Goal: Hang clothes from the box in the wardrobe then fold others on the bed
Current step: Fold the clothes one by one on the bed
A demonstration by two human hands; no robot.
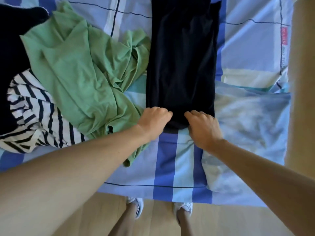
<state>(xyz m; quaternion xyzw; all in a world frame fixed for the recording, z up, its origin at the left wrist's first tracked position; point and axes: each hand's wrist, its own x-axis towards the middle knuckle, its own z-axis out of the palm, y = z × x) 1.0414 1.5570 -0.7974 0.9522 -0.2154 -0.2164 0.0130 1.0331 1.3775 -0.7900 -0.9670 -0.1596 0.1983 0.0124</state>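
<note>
A dark navy garment (182,62) lies folded into a long narrow strip down the middle of the bed (247,53). My left hand (154,120) grips its near left corner with curled fingers. My right hand (202,126) grips its near right corner the same way. To the left, a crumpled green garment (81,68) lies spread out, partly over a black-and-white striped garment (32,114). Another dark garment (12,53) sits at the far left edge of the view.
The bed carries a blue, white and teal checked sheet, with a pale pillow (252,126) at the right. A wooden bed board (301,82) stands along the right side. Below the near edge are the wooden floor (156,218) and my feet in white shoes.
</note>
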